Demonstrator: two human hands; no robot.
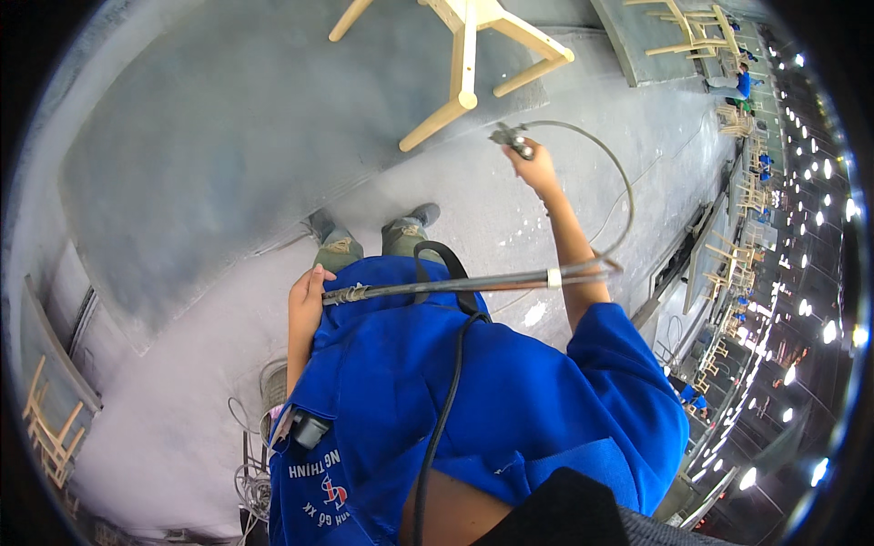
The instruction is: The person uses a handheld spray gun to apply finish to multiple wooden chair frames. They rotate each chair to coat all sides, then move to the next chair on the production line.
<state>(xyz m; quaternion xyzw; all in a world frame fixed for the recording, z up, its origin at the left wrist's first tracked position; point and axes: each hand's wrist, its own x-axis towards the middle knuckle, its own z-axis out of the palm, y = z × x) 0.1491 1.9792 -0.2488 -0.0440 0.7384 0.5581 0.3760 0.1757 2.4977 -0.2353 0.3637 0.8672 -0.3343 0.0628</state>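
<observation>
Hands first: right hand is closed around a small metal spray gun, arm stretched out ahead, nozzle end toward the wooden chair frame. Left hand is wrapped around the near end of a bundled hose, held across the front of the blue shirt.

Hose: dark, stiff-looking run, metal fitting at the left-hand end, white tape band near the right elbow. From there a thin grey line curves up in a wide loop to the gun. A separate black cable runs down the chest.

Chair frame: pale bare wood, round tapered legs and squared rails, set upside down or tilted, legs splayed; exact pose hard to tell. It sits just beyond the gun, not touching it, at the edge of a large grey dusty patch on the floor.

Floor: matte grey, powdery overspray look, lighter band around the feet. Open room on all sides of the frame near the person.

Edges: more pale wooden frames stacked at far left and along the right side; other workers in blue far right, well apart.
</observation>
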